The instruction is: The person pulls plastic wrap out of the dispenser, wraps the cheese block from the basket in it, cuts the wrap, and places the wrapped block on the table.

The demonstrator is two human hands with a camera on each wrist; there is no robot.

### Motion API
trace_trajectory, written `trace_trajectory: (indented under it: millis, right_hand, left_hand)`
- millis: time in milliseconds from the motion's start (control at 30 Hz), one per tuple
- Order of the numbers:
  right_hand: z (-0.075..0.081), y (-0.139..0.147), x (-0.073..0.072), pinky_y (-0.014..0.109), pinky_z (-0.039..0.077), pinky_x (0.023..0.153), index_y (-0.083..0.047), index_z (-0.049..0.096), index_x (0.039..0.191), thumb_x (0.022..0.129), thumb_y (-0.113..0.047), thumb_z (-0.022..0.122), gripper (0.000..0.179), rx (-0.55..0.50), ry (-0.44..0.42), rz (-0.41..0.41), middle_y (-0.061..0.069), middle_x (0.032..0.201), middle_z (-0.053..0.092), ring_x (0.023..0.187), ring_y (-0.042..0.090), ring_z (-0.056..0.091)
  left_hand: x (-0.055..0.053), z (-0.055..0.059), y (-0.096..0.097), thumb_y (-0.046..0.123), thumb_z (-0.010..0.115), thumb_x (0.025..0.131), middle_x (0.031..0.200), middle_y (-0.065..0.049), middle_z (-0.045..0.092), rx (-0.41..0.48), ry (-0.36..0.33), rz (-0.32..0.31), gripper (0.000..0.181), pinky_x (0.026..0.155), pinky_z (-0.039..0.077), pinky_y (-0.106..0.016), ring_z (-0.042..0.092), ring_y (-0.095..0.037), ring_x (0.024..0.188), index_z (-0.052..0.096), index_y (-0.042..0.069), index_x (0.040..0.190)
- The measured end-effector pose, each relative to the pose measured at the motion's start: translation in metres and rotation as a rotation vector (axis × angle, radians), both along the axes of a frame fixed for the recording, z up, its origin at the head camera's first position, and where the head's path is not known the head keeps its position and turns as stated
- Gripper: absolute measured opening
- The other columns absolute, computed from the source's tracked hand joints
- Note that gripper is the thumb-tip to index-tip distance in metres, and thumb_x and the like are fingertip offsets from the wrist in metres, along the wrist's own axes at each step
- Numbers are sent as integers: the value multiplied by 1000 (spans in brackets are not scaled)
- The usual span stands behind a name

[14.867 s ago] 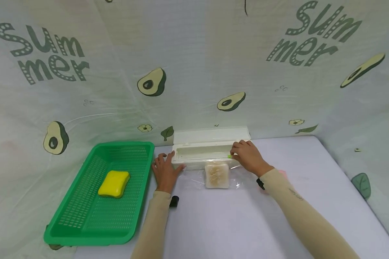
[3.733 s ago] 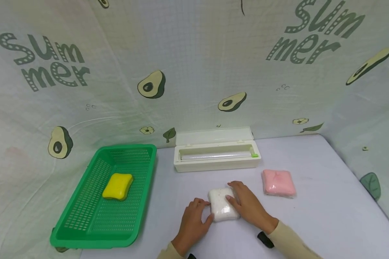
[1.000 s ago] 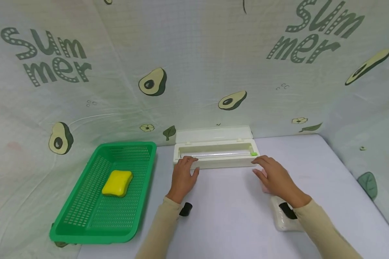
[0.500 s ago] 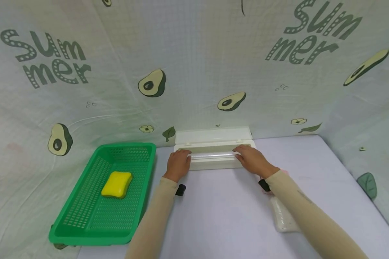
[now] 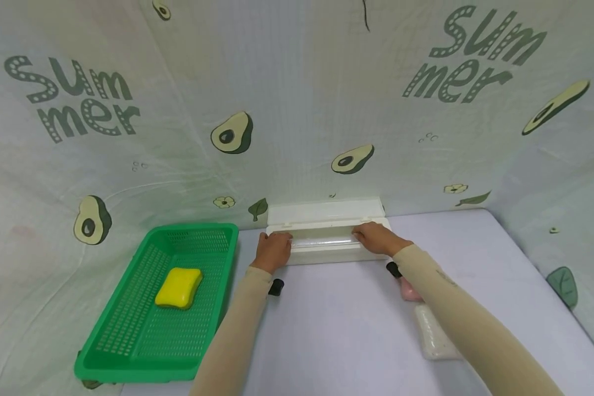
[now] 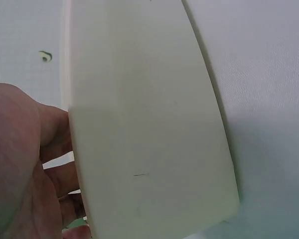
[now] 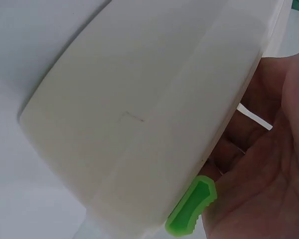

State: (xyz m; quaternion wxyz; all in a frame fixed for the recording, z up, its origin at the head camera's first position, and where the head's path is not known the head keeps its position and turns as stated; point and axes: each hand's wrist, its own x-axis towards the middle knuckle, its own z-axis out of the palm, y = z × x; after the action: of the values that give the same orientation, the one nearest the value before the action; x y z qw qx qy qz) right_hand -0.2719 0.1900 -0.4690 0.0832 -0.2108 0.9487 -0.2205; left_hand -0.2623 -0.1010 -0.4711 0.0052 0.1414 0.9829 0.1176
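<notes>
A white plastic wrap dispenser [image 5: 326, 254] stands at the back of the table, lid [image 5: 326, 210] raised. Inside it lies a clear roll of plastic wrap [image 5: 322, 241]. My left hand [image 5: 273, 250] reaches over the dispenser's left part, fingers curled down inside, and my right hand [image 5: 376, 238] does the same near the right end. Both seem to pinch the wrap's edge; their fingertips are hidden. In the right wrist view, a green slider [image 7: 192, 206] sits on the dispenser's edge beside the right palm. The left wrist view shows fingers [image 6: 65, 177] behind the dispenser's front wall [image 6: 144, 124].
On the left is a green basket [image 5: 210, 346] holding a yellow soap-like block [image 5: 179, 288]. Partly under the right forearm lie a pink wrapped block [image 5: 410, 290] and a white wrapped block [image 5: 433, 335]. A printed cloth [image 5: 297, 99] hangs behind the table.
A white block was on wrap before the dispenser, then handled wrapped at the front, and now lies at right. Both hands have moved back to the dispenser, fingers now curled inside it.
</notes>
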Motion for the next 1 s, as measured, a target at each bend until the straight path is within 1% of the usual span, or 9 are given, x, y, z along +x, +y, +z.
trace_trajectory:
  millis: [167, 333, 467, 567, 667, 767, 867, 933, 1000]
  right_hand:
    - [-1, 3, -3, 42, 45, 82, 2, 65, 108, 94, -10, 51, 23, 7, -29, 9, 11, 102, 64, 91, 23, 58]
    - [0, 4, -4, 41, 44, 79, 0, 65, 107, 95, -11, 51, 22, 27, -45, 14, 9, 100, 64, 85, 19, 55]
    - [1, 5, -4, 40, 44, 79, -1, 65, 108, 95, -10, 49, 23, 52, -54, 26, 9, 102, 64, 85, 18, 55]
    - [0, 6, -5, 41, 45, 83, -1, 64, 109, 95, -9, 47, 24, 55, -56, 38, 11, 107, 64, 92, 21, 57]
    - [-1, 6, -6, 43, 43, 88, 0, 63, 112, 96, -9, 46, 25, 43, -63, 50, 13, 111, 63, 103, 26, 57]
    - [-2, 8, -8, 44, 42, 90, 1, 62, 115, 96, -8, 46, 27, 31, -68, 64, 14, 114, 62, 107, 27, 55]
    - [-3, 8, -11, 41, 43, 85, 2, 60, 118, 96, -7, 45, 29, 23, -82, 72, 14, 111, 62, 95, 22, 56]
    - [-3, 9, -13, 38, 43, 80, 2, 59, 120, 96, -7, 44, 30, 16, -95, 75, 12, 108, 63, 84, 18, 54]
    - [-2, 9, -14, 35, 42, 75, 2, 58, 121, 95, -6, 45, 30, 10, -106, 85, 11, 102, 64, 75, 15, 51]
  left_hand:
    - [0, -5, -1, 21, 48, 97, 108, -3, 66, -3, 36, -11, 24, 85, 31, -42, 57, -21, 102, 67, 13, 109]
    - [-1, -6, -1, 23, 47, 97, 109, -3, 66, 2, 55, -17, 25, 85, 32, -42, 58, -21, 101, 67, 13, 109]
    - [-2, -6, -1, 23, 48, 97, 107, -3, 66, 11, 68, -23, 25, 85, 32, -42, 59, -22, 99, 67, 14, 111]
    - [-3, -7, -1, 21, 51, 95, 106, -4, 67, 0, 94, -25, 24, 86, 33, -42, 61, -22, 96, 66, 14, 114]
    - [-5, -9, -1, 17, 58, 92, 101, -5, 68, -28, 152, -29, 23, 84, 37, -41, 63, -22, 92, 66, 14, 113]
    - [-9, -10, -3, 12, 67, 85, 93, -6, 68, -41, 243, -33, 22, 80, 43, -37, 63, -23, 86, 70, 13, 107]
    - [-14, -11, -4, 12, 74, 79, 89, -7, 67, -76, 327, -36, 18, 77, 46, -36, 60, -25, 86, 74, 12, 97]
    - [-16, -10, -6, 15, 76, 77, 88, -7, 65, -136, 351, -31, 16, 77, 47, -35, 58, -25, 87, 75, 13, 92]
    - [-17, -9, -7, 20, 76, 76, 90, -8, 61, -199, 357, -27, 15, 78, 46, -36, 54, -26, 89, 75, 15, 90]
